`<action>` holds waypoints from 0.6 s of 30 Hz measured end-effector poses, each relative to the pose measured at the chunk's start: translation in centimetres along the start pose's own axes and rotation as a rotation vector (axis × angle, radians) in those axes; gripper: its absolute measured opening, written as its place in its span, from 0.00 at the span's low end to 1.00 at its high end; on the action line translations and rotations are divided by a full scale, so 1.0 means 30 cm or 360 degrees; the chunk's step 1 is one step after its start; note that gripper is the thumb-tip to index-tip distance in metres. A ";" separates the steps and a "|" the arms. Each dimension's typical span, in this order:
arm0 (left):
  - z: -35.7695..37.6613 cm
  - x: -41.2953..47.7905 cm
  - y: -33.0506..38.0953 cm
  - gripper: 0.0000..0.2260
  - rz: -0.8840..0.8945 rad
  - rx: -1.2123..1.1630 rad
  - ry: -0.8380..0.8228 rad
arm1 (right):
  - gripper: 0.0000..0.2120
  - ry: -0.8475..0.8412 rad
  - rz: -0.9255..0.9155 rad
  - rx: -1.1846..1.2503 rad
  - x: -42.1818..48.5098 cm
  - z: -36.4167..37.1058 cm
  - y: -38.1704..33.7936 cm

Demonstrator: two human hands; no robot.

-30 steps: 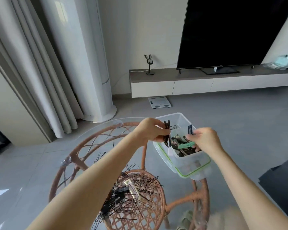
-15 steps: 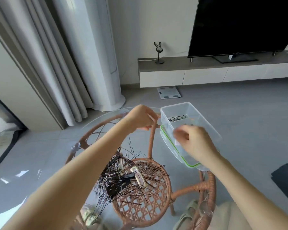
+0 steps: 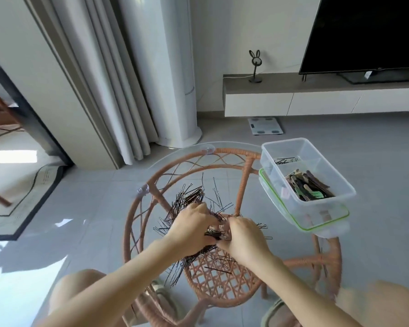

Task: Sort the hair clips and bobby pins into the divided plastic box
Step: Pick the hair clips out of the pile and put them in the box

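Fingers [image 3: 214, 228] of both hands close into the bobby pins [image 3: 191, 199]; she should gather a tidy aligned bunch before lifting.

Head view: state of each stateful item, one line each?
Divided plastic box: open, sitting on its green-rimmed lid.
Far compartment: a few bobby pins.
Near compartment: piled with hair clips.
Bobby pin pile: loose and scattered on the glass tabletop.
Left hand: in the pile, grip closed on pins.
Right hand: in the pile, grip not readable.
TV: screen dark.
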State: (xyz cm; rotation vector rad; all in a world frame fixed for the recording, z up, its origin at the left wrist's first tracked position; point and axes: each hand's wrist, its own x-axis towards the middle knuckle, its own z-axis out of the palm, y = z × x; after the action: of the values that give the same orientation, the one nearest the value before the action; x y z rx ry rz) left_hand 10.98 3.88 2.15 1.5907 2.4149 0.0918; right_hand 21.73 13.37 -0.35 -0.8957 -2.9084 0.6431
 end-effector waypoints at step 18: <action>-0.002 0.011 -0.013 0.08 0.0113 -0.0540 0.0191 | 0.06 -0.0381 0.0492 0.1463 -0.008 -0.151 0.035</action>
State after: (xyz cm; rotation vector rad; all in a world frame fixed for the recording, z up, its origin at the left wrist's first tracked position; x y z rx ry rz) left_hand 10.49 4.03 2.08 1.5482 2.2733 0.5916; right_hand 23.16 15.75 3.41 -1.1313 -2.1602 1.9722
